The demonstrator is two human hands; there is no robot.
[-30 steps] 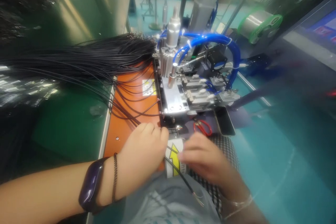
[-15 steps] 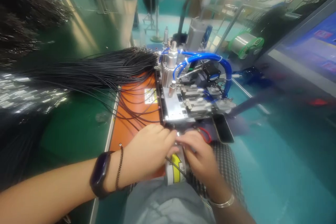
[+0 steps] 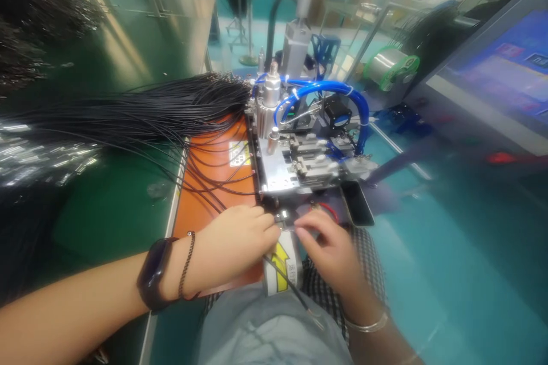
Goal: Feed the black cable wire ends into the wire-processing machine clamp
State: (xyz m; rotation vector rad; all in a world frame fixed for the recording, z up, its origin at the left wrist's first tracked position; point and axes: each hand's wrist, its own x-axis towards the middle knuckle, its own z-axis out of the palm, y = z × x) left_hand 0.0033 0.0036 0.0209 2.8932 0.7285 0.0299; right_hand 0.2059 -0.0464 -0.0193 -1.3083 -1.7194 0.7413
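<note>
My left hand (image 3: 244, 234), with a dark band on its wrist, is closed on a black cable (image 3: 287, 278) in front of the machine. The cable runs down to the right across a white box with a yellow arrow (image 3: 280, 262), and its end hangs over my lap. My right hand (image 3: 327, 242) is just right of the box, thumb and forefinger bent toward each other with a gap between them; nothing shows in it. Between my hands sits a small metal fixture (image 3: 283, 215) at the machine's front edge.
The machine (image 3: 278, 171) has blue tubes (image 3: 334, 88) and metal blocks. Many black cables (image 3: 171, 108) lie over the orange plate (image 3: 205, 154) toward the left. A phone (image 3: 357, 202) lies at the right. Farther back are a wire spool (image 3: 391, 67) and a screen (image 3: 514, 63).
My right hand has moved away from my left, opening a gap between them that shows the small fixture. More of the cable's end now shows over my lap. The view has shifted slightly.
</note>
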